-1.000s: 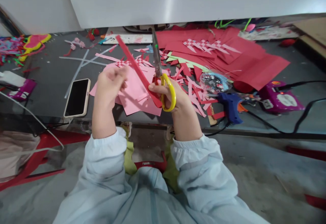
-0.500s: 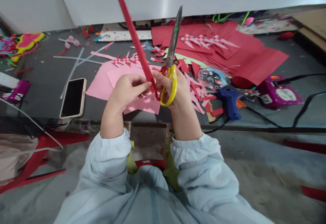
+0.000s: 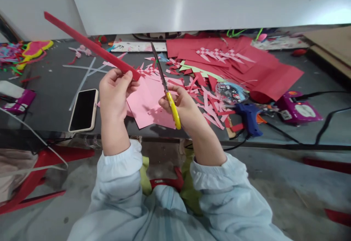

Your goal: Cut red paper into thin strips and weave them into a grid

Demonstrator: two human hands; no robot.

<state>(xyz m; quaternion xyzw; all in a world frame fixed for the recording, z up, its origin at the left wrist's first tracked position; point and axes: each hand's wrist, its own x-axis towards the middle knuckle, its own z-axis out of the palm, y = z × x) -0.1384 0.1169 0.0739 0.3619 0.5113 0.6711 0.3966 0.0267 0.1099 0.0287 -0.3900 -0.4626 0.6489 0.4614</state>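
Note:
Pinched near its lower end in my left hand (image 3: 116,91) is a long red paper strip (image 3: 90,46), slanting up to the left. My right hand (image 3: 185,107) grips yellow-handled scissors (image 3: 172,110), their blades pointing up and away from me and looking closed. A gap separates the scissors from the strip. Beneath both hands lie pink paper sheets (image 3: 148,104). Woven red-and-pink paper pieces (image 3: 149,71), partly behind the strip, rest on the far edge of the pink paper. Red and pink scraps (image 3: 208,104) are scattered right of my right hand.
A phone (image 3: 83,110) lies left of my left hand. To the right are a blue glue gun (image 3: 249,118), a purple box (image 3: 298,107) with cables, and a bag of small beads (image 3: 230,92). Red paper sheets (image 3: 282,76) spread behind them. A white panel (image 3: 205,3) borders the table's back.
My hands have moved apart. The left one carried the red strip leftward and the strip now leans further over. My right hand turned the scissors so the blades tilt left and lower.

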